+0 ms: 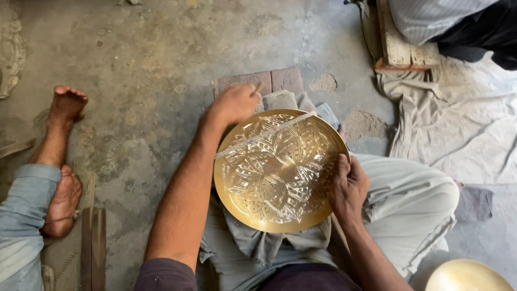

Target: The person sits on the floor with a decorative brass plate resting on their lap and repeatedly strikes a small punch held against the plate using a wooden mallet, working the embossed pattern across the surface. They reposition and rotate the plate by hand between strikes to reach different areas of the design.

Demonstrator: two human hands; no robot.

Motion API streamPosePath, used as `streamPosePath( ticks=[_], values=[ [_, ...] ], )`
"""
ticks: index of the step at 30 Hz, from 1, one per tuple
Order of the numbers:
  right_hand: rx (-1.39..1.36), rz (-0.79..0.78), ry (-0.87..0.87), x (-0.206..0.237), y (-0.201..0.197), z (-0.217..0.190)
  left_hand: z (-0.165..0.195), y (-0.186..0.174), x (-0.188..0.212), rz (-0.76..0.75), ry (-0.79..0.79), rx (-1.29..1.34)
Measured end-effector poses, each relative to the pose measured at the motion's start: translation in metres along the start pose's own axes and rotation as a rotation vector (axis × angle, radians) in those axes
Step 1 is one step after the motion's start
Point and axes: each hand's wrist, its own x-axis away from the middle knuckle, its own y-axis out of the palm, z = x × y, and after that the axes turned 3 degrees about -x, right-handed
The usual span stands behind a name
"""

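Sleeves: dark cuffs at the bottom edge, nearest the camera, lead up into two bare forearms.
Far left: another person's two bare feet [63, 156] rest on the concrete floor [151, 64], with a wooden block [94, 248] just beside them.
Left hand [235, 102]: closed around a thin stick-like tool [259, 88] at the top rim of the plate; what the tool is, I cannot tell.
Brass plate [280, 171]: one round engraved dish, tilted on the lap over grey cloth [264, 242], between both hands.
Right hand [349, 186]: fingers curled over the plate's right rim, gripping it.
Handling: likely stiff, fairly heavy, smooth metal; the polished face looks slippery and easy to mar, so the rim seems the best hold.
Behind: two bricks [269, 81] lie beyond the plate.
Right: pale sheet [458, 124] on the floor; a second, plain brass dish [466, 276] sits at the bottom corner.
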Motion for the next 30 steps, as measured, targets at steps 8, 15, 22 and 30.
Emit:
streamPosePath(
  ticks=[8,15,22,30],
  values=[
    [-0.165,-0.097,0.040,-0.002,0.005,0.008,-0.023,0.017,0.024,0.002,0.026,0.073],
    [-0.198,-0.315,0.086,-0.015,-0.015,0.043,-0.050,0.030,0.051,0.468,0.032,0.296],
    [0.448,-0.590,0.283,-0.001,-0.080,0.105,-0.050,0.072,0.183,0.728,-0.063,0.960],
    [1.007,-0.730,0.174,0.053,-0.059,0.126,-0.007,0.167,0.206,0.481,-0.243,0.948]
  ],
)
